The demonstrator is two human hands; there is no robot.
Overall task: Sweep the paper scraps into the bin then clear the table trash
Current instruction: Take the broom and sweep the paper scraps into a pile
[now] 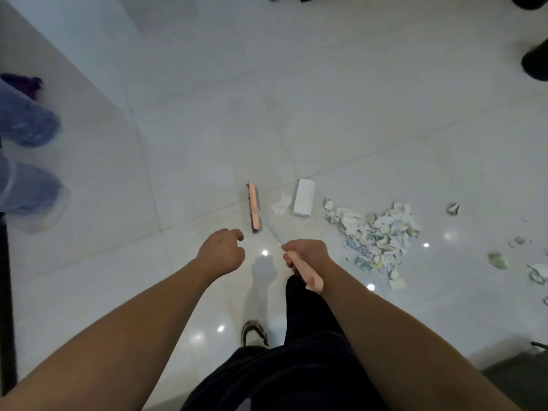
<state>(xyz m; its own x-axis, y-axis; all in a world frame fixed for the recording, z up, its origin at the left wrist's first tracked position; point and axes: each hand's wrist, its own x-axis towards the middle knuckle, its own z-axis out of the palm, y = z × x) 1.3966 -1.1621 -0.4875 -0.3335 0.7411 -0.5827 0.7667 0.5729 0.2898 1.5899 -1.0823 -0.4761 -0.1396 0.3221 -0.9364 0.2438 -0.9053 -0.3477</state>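
The scraps [379,235] lie heaped on the tiled floor [207,114] to the person's right, with strays further right [498,259] and a crumpled bit [452,208] beyond the heap. Between heap and broom lie a white folded sheet [304,197] and a torn piece [281,203]. The broom head [253,206] sits on the floor just left of these, its edge facing them. The right hand [305,255] has its grip closed round the broom's peach handle [305,272]; the left hand [221,253] hangs beside it, fingers loosely curled and holding nothing. No bin shows, and no desk.

Judging from this, the sweep is only starting. To do it well, bring the left hand onto the shaft for control, keep the bristles flat on the tile, and use short low strokes to push the sheet and torn piece rightward into the heap. Gather the strays in too, since light paper will flutter if flicked
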